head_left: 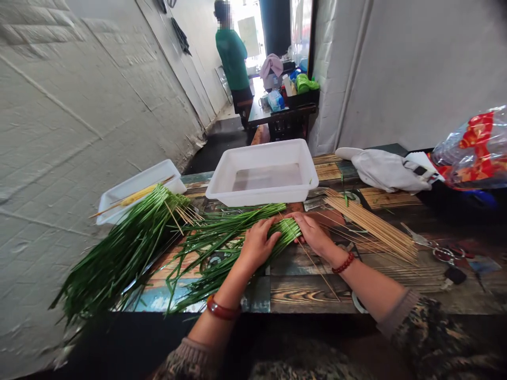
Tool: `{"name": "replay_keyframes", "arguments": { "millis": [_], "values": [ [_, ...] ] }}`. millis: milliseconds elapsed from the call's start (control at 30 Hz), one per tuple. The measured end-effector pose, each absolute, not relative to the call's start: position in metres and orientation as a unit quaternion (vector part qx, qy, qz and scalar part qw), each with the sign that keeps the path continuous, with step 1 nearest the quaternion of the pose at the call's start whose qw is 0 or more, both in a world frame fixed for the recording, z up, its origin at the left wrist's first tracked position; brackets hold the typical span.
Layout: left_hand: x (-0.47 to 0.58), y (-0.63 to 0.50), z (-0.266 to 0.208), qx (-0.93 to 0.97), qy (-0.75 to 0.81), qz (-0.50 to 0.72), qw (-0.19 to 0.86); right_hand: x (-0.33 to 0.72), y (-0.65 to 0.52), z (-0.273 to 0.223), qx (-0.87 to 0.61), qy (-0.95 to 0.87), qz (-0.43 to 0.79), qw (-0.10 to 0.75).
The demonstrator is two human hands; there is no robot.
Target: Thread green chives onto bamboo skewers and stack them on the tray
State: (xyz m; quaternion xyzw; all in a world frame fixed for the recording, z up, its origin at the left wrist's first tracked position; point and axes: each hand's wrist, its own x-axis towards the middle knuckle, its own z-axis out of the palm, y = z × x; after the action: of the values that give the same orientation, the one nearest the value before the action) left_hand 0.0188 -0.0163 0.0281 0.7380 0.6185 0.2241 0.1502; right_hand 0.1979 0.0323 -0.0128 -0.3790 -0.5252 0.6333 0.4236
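A small bunch of garlic chives lies on the table with its pale cut ends to the right. My left hand is closed over the stalks, thumb on the near side. At the cut ends, my right hand cups the bunch with bent fingers, their tips partly hidden. One thin wooden skewer slants toward me from below my right hand. More loose chives spread left of my hands. Farther left, a large heap of chives with skewers at its cut ends hangs over the table edge.
Behind the chives stands a white plastic tub. A smaller white tray sits at left. On the right are many bamboo skewers, scissors, keys, a white cap and a plastic bag. A person stands farther back.
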Motion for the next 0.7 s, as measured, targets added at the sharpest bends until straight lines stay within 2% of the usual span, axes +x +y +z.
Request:
{"name": "replay_keyframes", "arguments": {
  "millis": [233,367,433,600,700],
  "values": [
    [0.037,-0.019,0.019,0.749,0.643,0.149,0.058,0.199,0.033,-0.015,-0.396,-0.536,0.616,0.421],
    [0.043,-0.024,0.021,0.743,0.652,0.144,0.042,0.199,0.034,-0.017,-0.395,-0.579,0.581,0.413],
    [0.040,-0.023,0.021,0.745,0.641,0.174,0.055,0.199,0.035,-0.020,-0.410,-0.606,0.551,0.402],
    [0.000,-0.012,0.022,0.674,0.647,0.344,0.094,0.198,0.035,-0.029,-0.430,-0.627,0.534,0.372],
    [-0.019,0.002,0.027,0.649,0.683,0.332,0.057,0.198,0.034,-0.030,-0.437,-0.630,0.527,0.367]
  ]
}}
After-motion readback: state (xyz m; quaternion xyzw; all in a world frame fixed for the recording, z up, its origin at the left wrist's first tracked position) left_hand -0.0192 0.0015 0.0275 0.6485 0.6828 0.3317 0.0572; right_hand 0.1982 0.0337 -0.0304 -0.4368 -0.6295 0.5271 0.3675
